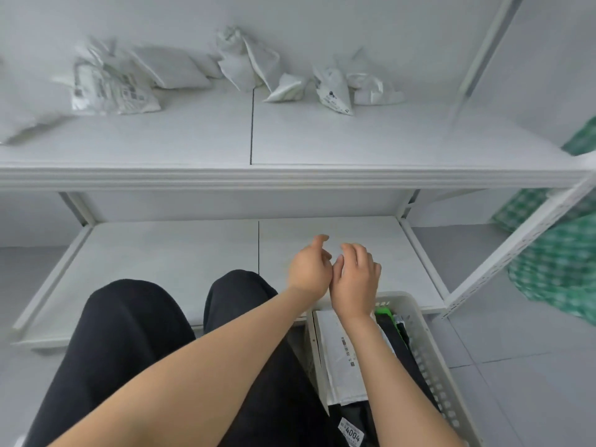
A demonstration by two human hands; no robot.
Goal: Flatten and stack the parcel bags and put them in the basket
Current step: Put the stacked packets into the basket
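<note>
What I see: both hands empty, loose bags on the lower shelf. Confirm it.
Wrong shelf: the head view shows the bags on the upper shelf, not the lower. The left hand and right hand are empty.

1. Both bare forearms reach forward and slightly to the right, drawing close together at the wrists.
2. The left hand is held up in the air with its back towards the viewer, fingers loosely curled and holding nothing.
3. The right hand hangs just beside it, almost touching, fingers loosely bent, gripping nothing.
</note>
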